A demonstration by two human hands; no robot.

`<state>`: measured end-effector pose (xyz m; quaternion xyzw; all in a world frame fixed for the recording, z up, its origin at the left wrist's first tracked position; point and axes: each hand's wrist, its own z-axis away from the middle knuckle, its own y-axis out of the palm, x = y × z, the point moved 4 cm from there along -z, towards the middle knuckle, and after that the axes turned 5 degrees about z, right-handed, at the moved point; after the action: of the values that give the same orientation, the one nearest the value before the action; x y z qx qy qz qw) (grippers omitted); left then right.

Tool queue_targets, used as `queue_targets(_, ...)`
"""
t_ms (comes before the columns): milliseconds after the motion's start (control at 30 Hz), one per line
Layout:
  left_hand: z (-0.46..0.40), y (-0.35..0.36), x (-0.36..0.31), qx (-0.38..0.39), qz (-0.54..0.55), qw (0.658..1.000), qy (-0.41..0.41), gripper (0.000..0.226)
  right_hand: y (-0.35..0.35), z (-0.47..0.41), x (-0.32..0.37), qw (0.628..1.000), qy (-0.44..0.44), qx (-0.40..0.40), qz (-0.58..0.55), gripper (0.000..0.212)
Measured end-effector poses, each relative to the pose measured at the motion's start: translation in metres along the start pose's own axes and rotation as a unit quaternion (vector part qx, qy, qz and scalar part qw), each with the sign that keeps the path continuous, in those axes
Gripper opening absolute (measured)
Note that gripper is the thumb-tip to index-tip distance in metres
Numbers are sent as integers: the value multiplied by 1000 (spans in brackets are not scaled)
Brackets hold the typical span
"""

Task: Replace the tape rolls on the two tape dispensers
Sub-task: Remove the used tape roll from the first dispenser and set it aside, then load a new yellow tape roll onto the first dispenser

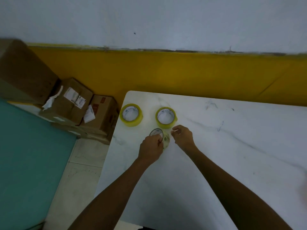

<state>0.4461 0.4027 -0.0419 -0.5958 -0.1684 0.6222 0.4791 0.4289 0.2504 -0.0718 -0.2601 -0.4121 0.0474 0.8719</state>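
Two full yellowish tape rolls lie flat on the white marble table (pixel 216 146): one roll (pixel 131 115) near the table's left corner, the other roll (pixel 166 117) to its right. Just below them my left hand (pixel 152 149) grips a thin, nearly used-up tape roll (pixel 162 137), held on edge above the table. My right hand (pixel 182 136) is right beside that roll, fingers pinched together at what looks like a tape end; the tape itself is too faint to tell. No dispenser is in view.
Several cardboard boxes (pixel 71 100) are stacked on the floor left of the table, against a yellow-and-white wall. A teal surface (pixel 28 155) fills the lower left. The table's left edge runs diagonally close to my left arm.
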Motion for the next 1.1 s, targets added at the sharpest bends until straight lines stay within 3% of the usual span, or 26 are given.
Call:
queue_targets(167, -13, 10, 14, 45, -84, 992, 79, 6, -2, -34, 11, 996, 22, -81, 43, 44)
queue_targets(233, -17, 18, 18, 74, -121, 985, 95, 21, 1, -46, 15, 995, 30, -85, 48, 58)
queue_targets(333, -16, 28, 17, 100, -196, 967, 127, 24, 5, -57, 18, 994, 58, -78, 50, 67)
queue_targets(600, -17, 29, 16, 91, -167, 964, 189, 13, 12, -65, 10, 988, 119, -81, -60, 47)
queue_targets(767, -43, -7, -14, 21, -164, 960, 228, 27, -15, -48, 11, 984, 105, -119, -86, 36)
queue_targets(900, -54, -19, -74, 5, -220, 913, 343, 42, -59, -17, 21, 978, 85, -153, -111, 41)
queue_targets(1000, -44, -9, -124, 25, -246, 875, 415, 36, -99, 13, 20, 970, 87, -192, -124, 45)
queue_targets(1100, -28, 4, -167, 30, -243, 865, 437, 24, -141, 51, 10, 955, 101, -240, -142, 44)
